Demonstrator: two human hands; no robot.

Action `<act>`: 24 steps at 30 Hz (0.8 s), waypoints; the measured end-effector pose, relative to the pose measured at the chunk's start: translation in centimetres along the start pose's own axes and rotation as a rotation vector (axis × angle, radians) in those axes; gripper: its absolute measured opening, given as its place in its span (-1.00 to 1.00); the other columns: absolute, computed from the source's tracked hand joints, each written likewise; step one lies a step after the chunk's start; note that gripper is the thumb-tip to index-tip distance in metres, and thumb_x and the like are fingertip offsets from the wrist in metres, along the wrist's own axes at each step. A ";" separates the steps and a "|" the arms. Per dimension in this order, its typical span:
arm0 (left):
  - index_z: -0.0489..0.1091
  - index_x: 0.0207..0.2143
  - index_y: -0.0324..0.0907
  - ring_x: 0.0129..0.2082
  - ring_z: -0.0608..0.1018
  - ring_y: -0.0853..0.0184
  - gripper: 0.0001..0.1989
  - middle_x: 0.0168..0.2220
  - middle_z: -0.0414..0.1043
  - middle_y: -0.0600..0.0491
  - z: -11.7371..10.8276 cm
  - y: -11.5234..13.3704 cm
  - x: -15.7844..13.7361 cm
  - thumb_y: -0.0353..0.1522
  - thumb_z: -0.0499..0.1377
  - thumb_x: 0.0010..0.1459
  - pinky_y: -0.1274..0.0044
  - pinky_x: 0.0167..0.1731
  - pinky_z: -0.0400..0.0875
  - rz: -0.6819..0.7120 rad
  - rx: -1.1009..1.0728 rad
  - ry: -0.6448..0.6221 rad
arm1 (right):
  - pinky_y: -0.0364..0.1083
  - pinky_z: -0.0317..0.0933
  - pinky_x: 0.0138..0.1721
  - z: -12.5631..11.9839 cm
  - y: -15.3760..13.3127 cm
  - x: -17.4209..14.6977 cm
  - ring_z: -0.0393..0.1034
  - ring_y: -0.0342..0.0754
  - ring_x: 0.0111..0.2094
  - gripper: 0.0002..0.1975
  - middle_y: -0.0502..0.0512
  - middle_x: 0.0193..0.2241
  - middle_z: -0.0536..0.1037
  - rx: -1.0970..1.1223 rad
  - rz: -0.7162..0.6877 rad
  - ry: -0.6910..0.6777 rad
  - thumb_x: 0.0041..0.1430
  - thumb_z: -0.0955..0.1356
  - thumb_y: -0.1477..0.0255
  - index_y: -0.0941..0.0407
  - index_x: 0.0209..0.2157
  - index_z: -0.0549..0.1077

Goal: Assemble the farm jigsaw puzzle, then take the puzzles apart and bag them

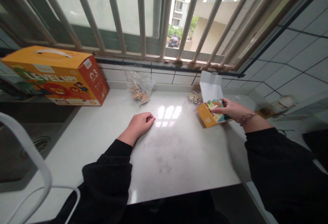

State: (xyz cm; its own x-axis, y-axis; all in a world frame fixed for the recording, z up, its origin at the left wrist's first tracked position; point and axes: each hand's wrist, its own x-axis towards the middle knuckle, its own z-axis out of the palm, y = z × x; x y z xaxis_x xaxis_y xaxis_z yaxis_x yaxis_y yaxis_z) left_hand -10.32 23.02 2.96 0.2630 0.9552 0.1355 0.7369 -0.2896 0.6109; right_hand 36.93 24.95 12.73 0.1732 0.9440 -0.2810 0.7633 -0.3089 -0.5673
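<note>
My right hand (234, 110) reaches over a small yellow cardboard box (206, 115) at the right of the counter, its thumb and fingers gripping across the top. The box's white lid flap (212, 88) stands up at the back. A colourful printed surface shows between the fingers; whether it is the box or something in it I cannot tell. My left hand (139, 124) rests on the white countertop (169, 169), fingers curled in, with nothing visible in them. Just behind the yellow box, a clear bag holds tangled brownish pieces (195, 97).
A clear plastic bag (139, 87) of light brown pieces lies by the back wall. A large orange carton (53, 77) with a handle stands at the left, near the sink (38, 145). A white curved tube (38, 159) crosses the lower left. Window bars (140, 18) rise behind.
</note>
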 end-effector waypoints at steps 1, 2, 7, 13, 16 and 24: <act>0.61 -0.27 -0.10 -0.34 0.56 0.23 -0.74 -0.33 0.63 0.03 0.1 0.0 0.0 -0.17 0.19 0.32 0.43 -0.30 0.30 0.000 -0.028 0.002 | -0.02 0.64 -0.19 1.1 -1.1 -0.2 0.69 0.14 -0.12 -0.31 0.26 -0.02 0.70 0.174 -0.059 -0.050 0.06 0.66 0.21 0.08 0.12 0.39; 0.61 -0.26 -0.11 -0.33 0.57 0.22 -0.72 -0.32 0.65 0.02 0.1 0.1 0.0 -0.15 0.20 0.32 0.43 -0.28 0.33 -0.002 -0.065 0.004 | -0.02 0.64 -0.24 2.2 -2.3 -0.5 0.69 0.14 -0.16 -0.28 0.26 -0.04 0.70 0.270 -0.075 -0.090 -0.02 0.69 0.22 0.08 0.08 0.39; 0.62 0.01 -0.13 -0.13 0.67 0.13 -0.49 -0.06 0.71 -0.07 1.3 1.0 -0.1 0.07 0.20 0.35 0.36 -0.08 0.49 -0.055 -0.366 -0.001 | -0.07 0.58 -0.35 7.7 -7.2 -1.8 0.67 0.09 -0.23 -0.25 0.21 -0.12 0.69 0.404 -0.164 -0.143 -0.15 0.73 0.25 0.04 0.00 0.38; 0.50 0.21 -0.18 0.12 0.64 0.03 -0.18 0.18 0.61 -0.22 3.2 1.4 0.0 0.30 0.07 0.33 0.25 0.13 0.51 -0.099 -0.645 -0.019 | 0.03 0.61 -0.10 14.4 -11.0 -3.3 0.66 0.09 -0.09 -0.26 0.18 -0.05 0.68 0.628 -0.264 -0.172 -0.09 0.69 0.23 0.03 0.03 0.34; 0.40 0.30 -0.19 0.20 0.60 0.01 -0.08 0.29 0.51 -0.29 3.6 1.3 0.2 0.36 0.01 0.31 0.28 0.07 0.54 -0.182 -0.820 0.018 | 0.10 0.59 -0.01 16.6 -12.9 -4.3 0.65 0.11 -0.05 -0.23 0.17 -0.04 0.67 0.663 -0.326 -0.101 -0.10 0.69 0.20 0.03 0.05 0.33; 0.45 0.18 -0.15 0.21 0.62 0.01 -0.13 0.20 0.58 -0.25 2.5 0.4 1.2 0.33 -0.18 0.39 0.23 0.13 0.55 -0.422 -1.226 0.155 | 0.09 0.58 0.01 18.2 -19.3 -6.5 0.64 0.10 -0.01 -0.22 0.16 0.03 0.64 0.844 -0.456 -0.057 0.01 0.64 0.12 0.00 0.12 0.24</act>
State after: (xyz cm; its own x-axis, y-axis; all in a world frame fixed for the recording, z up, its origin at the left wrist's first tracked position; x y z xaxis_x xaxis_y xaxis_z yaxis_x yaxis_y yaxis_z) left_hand -8.17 23.95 1.45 0.0179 0.9791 -0.2026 -0.3212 0.1975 0.9262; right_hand 9.70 22.65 11.40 -0.0773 0.9938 0.0803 0.0462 0.0840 -0.9954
